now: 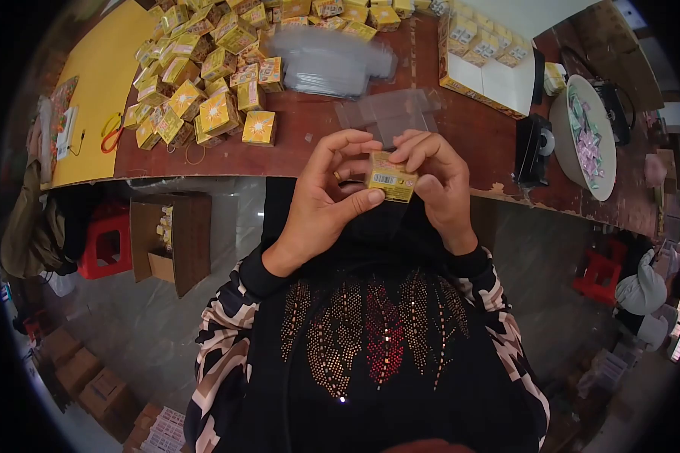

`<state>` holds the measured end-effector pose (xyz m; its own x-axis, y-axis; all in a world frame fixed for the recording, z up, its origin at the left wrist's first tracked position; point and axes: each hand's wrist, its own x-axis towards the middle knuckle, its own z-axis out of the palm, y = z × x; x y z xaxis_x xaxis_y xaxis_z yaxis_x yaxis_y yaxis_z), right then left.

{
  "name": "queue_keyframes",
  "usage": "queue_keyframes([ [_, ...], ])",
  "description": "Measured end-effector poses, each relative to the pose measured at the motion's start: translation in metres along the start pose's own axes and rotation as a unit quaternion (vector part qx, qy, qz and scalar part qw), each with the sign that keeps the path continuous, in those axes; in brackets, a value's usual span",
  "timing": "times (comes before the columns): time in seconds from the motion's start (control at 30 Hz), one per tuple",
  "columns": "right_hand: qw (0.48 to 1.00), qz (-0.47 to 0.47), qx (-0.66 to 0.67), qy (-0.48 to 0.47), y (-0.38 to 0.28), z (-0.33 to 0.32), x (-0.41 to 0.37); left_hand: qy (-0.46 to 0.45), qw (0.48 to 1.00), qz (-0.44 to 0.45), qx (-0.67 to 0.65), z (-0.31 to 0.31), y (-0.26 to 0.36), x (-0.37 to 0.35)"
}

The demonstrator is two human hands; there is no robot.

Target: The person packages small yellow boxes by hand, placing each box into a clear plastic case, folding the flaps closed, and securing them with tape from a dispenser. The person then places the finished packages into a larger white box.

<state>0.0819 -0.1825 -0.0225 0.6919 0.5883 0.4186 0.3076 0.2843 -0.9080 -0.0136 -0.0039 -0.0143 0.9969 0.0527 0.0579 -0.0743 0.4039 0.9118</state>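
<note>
A small yellow box (391,183) with a barcode on its facing side is held up in front of my chest, at the table's front edge. My left hand (317,200) grips it from the left, thumb along its lower edge and fingers behind. From the right, my right hand (442,177) pinches its upper corner between bent fingers and thumb. Just beyond the hands, clear plastic sheets (389,113) lie on the table. Farther back is a stack of clear plastic sleeves (329,72).
A heap of yellow boxes (219,113) covers the table's back left. Orange-handled scissors (112,136) lie on a yellow board (91,98). To the right are an open display carton (483,90), a black tape dispenser (535,147) and a bowl of wrapped pieces (604,177). An open cardboard box (193,241) stands below.
</note>
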Motion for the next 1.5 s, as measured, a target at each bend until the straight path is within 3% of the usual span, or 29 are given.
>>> queue_keyframes([
  [0.07,0.991,0.131,0.037,0.003,-0.012,0.0,0.003,0.006,1.0,0.002,0.014,0.001,0.0,-0.001],
  [0.17,0.975,0.204,0.081,0.034,-0.029,0.01,0.009,0.011,0.999,0.005,0.036,0.005,0.001,-0.001],
  [0.5,0.978,0.192,0.025,0.077,-0.025,0.002,0.013,-0.001,0.998,-0.027,0.062,0.011,0.005,-0.003],
  [0.7,0.983,0.177,-0.004,0.044,-0.017,-0.004,0.005,-0.011,0.996,-0.033,0.079,0.009,0.0,-0.003],
  [0.77,0.994,0.103,-0.027,0.036,-0.011,-0.005,-0.001,-0.01,0.997,-0.024,0.073,0.011,0.001,-0.003],
  [0.93,0.994,0.098,-0.021,0.054,-0.02,0.008,-0.016,-0.021,0.998,0.001,0.056,0.008,-0.005,-0.002],
  [0.97,0.991,0.116,-0.032,0.059,-0.022,0.005,-0.019,-0.001,0.999,0.01,0.053,0.008,-0.007,-0.002],
  [1.0,0.988,0.068,-0.142,-0.01,-0.022,-0.006,-0.02,0.016,0.999,0.019,0.048,0.008,-0.008,0.0],
  [1.07,0.987,0.142,-0.036,0.063,-0.031,0.004,-0.023,0.04,0.998,0.017,0.041,0.01,0.001,0.007],
  [1.13,0.98,0.187,0.002,0.071,-0.037,-0.009,-0.026,0.032,0.999,0.026,0.031,0.007,0.003,0.012],
  [1.2,0.951,0.299,0.011,-0.074,-0.04,-0.022,-0.026,0.005,1.0,-0.01,0.028,0.007,0.001,0.015],
  [1.27,0.96,0.27,0.011,-0.071,-0.039,-0.027,-0.028,-0.008,0.999,-0.041,0.033,0.008,0.008,0.015],
  [1.33,0.959,0.25,-0.107,-0.08,-0.046,-0.038,-0.019,-0.11,0.954,-0.121,0.25,0.012,0.029,0.015],
  [1.37,0.959,0.246,-0.105,-0.09,-0.047,-0.041,-0.012,-0.173,0.911,-0.052,0.371,0.009,0.028,0.018],
  [1.4,0.947,0.233,-0.138,-0.173,-0.047,-0.046,-0.001,-0.163,0.911,-0.049,0.375,0.007,0.028,0.019],
  [1.47,0.908,0.239,-0.152,-0.309,-0.058,-0.057,0.036,-0.239,0.861,-0.064,0.444,0.004,0.031,0.022],
  [1.5,0.94,0.187,-0.173,-0.228,-0.047,-0.064,0.053,-0.23,0.862,-0.06,0.448,-0.001,0.03,0.021],
])
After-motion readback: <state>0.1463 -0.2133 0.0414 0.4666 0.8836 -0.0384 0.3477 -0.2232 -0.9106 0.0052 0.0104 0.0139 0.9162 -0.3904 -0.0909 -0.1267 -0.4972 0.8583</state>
